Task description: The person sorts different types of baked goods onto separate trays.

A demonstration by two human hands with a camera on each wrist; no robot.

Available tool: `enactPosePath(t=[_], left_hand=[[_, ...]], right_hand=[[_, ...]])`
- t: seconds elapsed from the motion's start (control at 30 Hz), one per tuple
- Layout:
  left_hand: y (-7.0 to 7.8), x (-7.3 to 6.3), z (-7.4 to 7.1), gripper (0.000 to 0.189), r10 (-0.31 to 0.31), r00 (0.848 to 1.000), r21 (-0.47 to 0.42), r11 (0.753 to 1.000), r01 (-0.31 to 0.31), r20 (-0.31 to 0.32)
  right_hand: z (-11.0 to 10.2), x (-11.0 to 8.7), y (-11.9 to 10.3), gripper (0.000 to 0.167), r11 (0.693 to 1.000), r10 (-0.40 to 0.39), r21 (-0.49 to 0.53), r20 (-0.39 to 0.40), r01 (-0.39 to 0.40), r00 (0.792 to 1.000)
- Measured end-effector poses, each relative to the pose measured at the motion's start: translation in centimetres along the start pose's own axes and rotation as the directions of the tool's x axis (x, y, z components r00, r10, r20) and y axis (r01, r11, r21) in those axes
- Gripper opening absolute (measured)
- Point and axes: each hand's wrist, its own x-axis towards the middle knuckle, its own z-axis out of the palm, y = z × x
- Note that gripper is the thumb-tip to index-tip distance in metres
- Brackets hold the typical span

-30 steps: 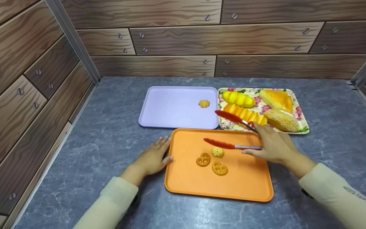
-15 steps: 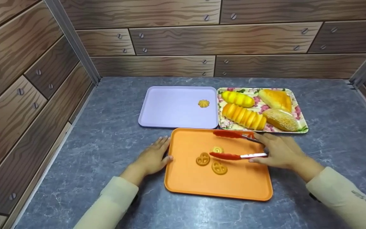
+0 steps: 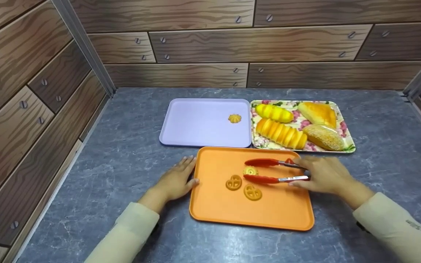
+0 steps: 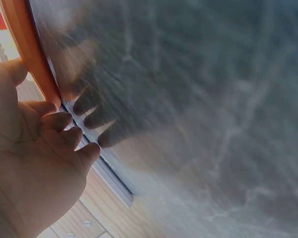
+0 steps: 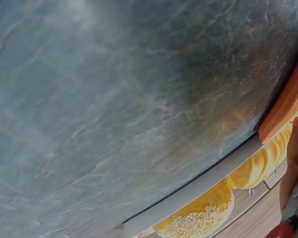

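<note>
My right hand (image 3: 323, 174) grips red-tipped metal tongs (image 3: 265, 179) over the orange tray (image 3: 217, 210). The tongs' two red arms stand on either side of a round yellow cookie (image 3: 250, 170), whose near edge is partly covered by the lower arm. Two brown pretzel-shaped cookies, one on the left (image 3: 234, 182) and one nearer me (image 3: 252, 192), lie beside it. Against the orange tray's left edge, my left hand (image 3: 174, 180) rests with fingers extended and thumb touching the rim. In the right wrist view only part of the hand (image 5: 292, 168) and tongs shows.
Behind the orange tray lies a lilac tray (image 3: 203, 122) with one star-shaped cookie (image 3: 234, 118). To its right a floral tray (image 3: 347, 140) bears several breads, among them a sliced loaf (image 3: 280, 133) and a seeded roll (image 3: 323, 137). Wood-patterned walls (image 3: 203, 44) bound the grey table.
The right hand and tongs have come down and nearer me from beside the floral tray. The tongs' arms have drawn closer together around the yellow cookie. My left hand stays put.
</note>
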Motion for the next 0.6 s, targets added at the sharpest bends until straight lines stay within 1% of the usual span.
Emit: enactPosePath(t=[0.33, 0.6], left_hand=[[0.08, 0.0, -0.11, 0.067, -0.003, 1.0, -0.002, 1.0, 0.003, 0.0], [0.07, -0.02, -0.08, 0.067, -0.001, 1.0, -0.003, 1.0, 0.001, -0.002]], right_hand=[[-0.08, -0.07, -0.07, 0.065, 1.0, -0.026, 0.014, -0.032, 0.027, 0.999], [-0.08, 0.19, -0.22, 0.067, 1.0, -0.029, 0.007, -0.035, 0.029, 0.999]])
